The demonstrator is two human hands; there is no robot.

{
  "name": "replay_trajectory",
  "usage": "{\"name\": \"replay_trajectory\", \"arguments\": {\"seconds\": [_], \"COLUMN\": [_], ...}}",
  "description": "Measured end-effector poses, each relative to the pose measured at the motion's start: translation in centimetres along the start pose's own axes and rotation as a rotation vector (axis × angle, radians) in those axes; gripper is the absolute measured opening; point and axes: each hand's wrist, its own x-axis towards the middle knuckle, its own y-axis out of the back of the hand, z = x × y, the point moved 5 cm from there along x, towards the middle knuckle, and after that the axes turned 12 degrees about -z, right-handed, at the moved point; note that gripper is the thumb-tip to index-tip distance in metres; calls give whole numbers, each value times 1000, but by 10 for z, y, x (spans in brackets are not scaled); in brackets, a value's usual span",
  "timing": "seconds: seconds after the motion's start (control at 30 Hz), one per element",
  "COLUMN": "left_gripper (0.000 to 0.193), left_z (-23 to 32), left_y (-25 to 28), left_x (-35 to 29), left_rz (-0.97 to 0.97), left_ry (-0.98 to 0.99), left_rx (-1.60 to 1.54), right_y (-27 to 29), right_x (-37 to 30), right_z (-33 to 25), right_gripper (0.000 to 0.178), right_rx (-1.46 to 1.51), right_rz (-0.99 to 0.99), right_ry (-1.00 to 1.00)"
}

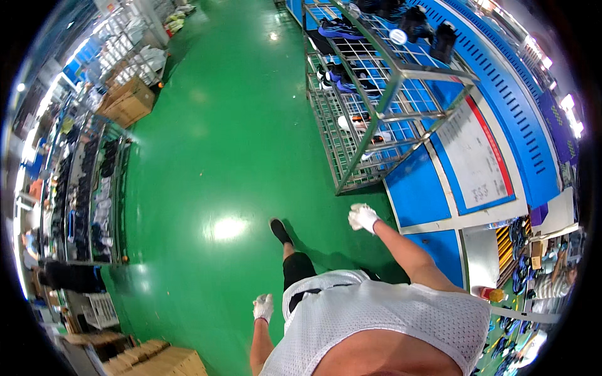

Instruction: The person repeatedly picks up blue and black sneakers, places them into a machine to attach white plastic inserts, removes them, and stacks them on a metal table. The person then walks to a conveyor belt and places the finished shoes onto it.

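Observation:
My left hand (263,308), in a white glove, hangs at my left side over the green floor. Its fingers are loosely curled, and I see nothing in them. Out ahead on the right is my right hand (362,217), gloved in white too and curled closed around nothing visible. The nearest thing to it is a metal wire rack (370,141), apart from the hand. Blue-and-black shoes (340,29) sit on the rack's shelves, with a white-and-orange shoe (353,121) lower down. One dark shoe of mine (280,230) is stepped forward.
A long blue machine (495,94) runs behind the rack on the right. On the left stand a shelf rack of shoes (81,194) and an open cardboard box (128,102). Stacked cardboard (163,360) lies at the lower left. The green floor (207,125) stretches between both sides.

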Motion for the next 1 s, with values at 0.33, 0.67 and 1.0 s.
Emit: {"name": "replay_trajectory", "arguments": {"seconds": [0.33, 0.67, 1.0], "left_gripper": [55, 54, 63], "left_z": [320, 776, 784], "left_y": [205, 435, 510], "left_x": [217, 437, 613], "left_rz": [-243, -63, -168], "left_ry": [-68, -430, 28], "left_rx": [385, 490, 740], "right_y": [-35, -23, 190], "right_x": [115, 428, 882], "right_z": [-91, -221, -618], "right_gripper": [19, 41, 18], "right_rx": [-42, -314, 725], "right_rz": [113, -61, 23], "right_ry": [-455, -630, -20]}}
